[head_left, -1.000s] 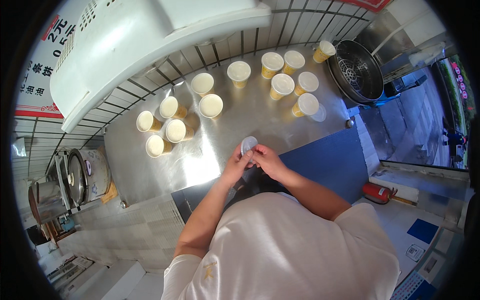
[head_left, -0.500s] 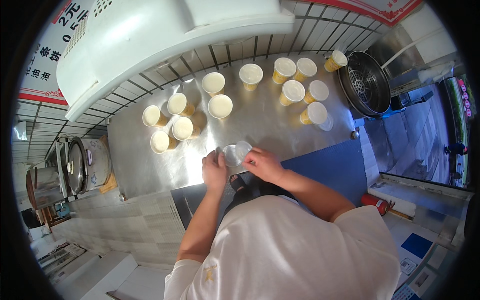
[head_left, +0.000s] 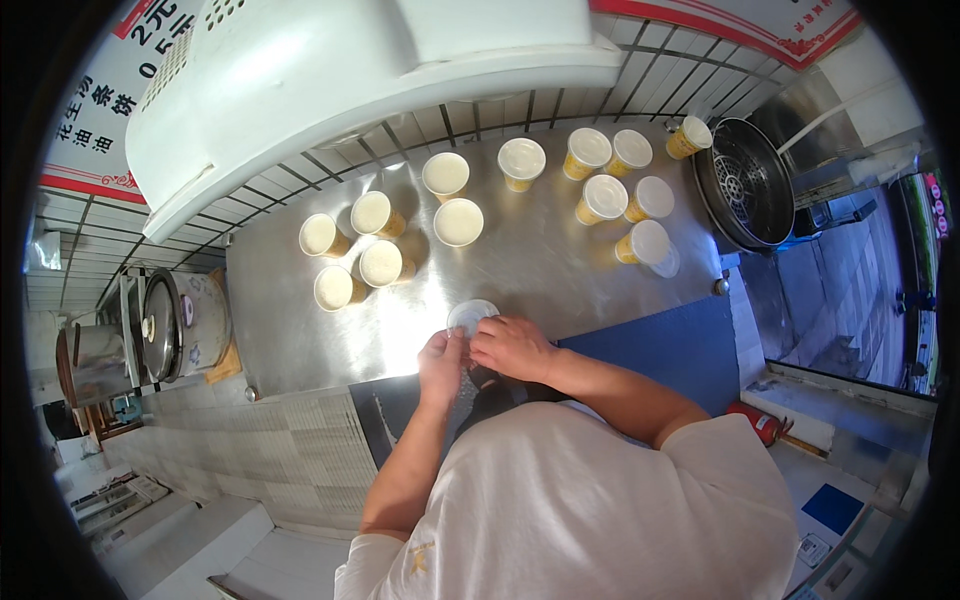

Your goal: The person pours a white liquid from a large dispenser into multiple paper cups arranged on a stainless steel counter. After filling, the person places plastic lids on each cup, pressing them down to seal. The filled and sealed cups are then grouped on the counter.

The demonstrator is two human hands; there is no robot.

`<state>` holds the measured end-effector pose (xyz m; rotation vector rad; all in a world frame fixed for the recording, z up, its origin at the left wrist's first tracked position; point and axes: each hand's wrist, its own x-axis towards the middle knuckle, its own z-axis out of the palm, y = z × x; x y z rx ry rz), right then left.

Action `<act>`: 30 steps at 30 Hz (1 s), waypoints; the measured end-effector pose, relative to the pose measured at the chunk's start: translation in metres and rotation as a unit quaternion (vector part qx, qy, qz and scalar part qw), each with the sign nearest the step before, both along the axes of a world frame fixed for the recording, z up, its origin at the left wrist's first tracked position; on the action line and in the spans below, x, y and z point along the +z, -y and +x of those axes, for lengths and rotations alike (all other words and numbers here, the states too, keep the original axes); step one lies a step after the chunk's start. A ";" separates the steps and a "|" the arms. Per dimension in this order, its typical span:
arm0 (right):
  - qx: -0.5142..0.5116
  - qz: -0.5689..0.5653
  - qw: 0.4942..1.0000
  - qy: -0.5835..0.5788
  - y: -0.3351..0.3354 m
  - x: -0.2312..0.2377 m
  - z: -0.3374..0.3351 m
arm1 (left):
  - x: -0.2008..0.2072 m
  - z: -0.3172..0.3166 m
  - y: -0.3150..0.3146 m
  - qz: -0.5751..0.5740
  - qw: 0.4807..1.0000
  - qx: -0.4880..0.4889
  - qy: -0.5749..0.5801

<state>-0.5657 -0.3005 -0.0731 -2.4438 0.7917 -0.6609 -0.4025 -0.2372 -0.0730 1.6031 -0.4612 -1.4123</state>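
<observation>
Close to my body, at the table's front edge, both hands meet around clear round plastic lids. My left hand pinches their near left side. My right hand has its fingers closed at the near right side, close to the left fingertips. How many lids overlap there I cannot make out. Beyond the hands on the left stand several yellow paper cups filled with a pale creamy drink, among them a nearer cup, with no lids visible on them. Farther right, several similar cups, such as this lidded cup, wear clear lids.
The cups stand on a steel table. A loose clear lid lies beside the rightmost front cup. Dark round steamer pans sit at the right end, a large lidded pot at the left. A white plastic housing overhangs the back.
My hands have drawn closer together. The two lids that showed apart half a second ago now overlap. The whole view has shifted slightly; the cups stay in place.
</observation>
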 end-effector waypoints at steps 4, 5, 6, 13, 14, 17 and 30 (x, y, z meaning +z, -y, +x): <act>-0.157 0.140 0.976 0.059 0.024 -0.012 -0.006 | 0.002 0.015 -0.007 -0.011 0.999 0.013 0.031; -0.230 0.206 0.950 0.047 0.035 -0.017 -0.007 | 0.005 0.022 -0.010 -0.006 0.999 -0.005 0.041; -0.236 0.204 0.949 0.048 0.049 -0.023 -0.009 | 0.008 0.028 -0.014 -0.002 0.998 -0.023 0.051; -0.223 0.230 0.947 0.030 0.122 -0.051 0.017 | 0.039 0.046 -0.054 0.010 0.978 -0.205 -0.026; -0.215 0.255 0.942 0.037 0.127 -0.052 0.022 | 0.041 0.045 -0.056 0.028 0.974 -0.224 -0.037; -0.226 0.267 0.936 0.032 0.136 -0.050 0.036 | 0.045 0.036 -0.064 0.084 0.967 -0.233 -0.065; -0.186 0.240 0.944 0.128 0.132 -0.038 0.031 | 0.052 0.030 -0.057 0.052 0.963 -0.257 -0.057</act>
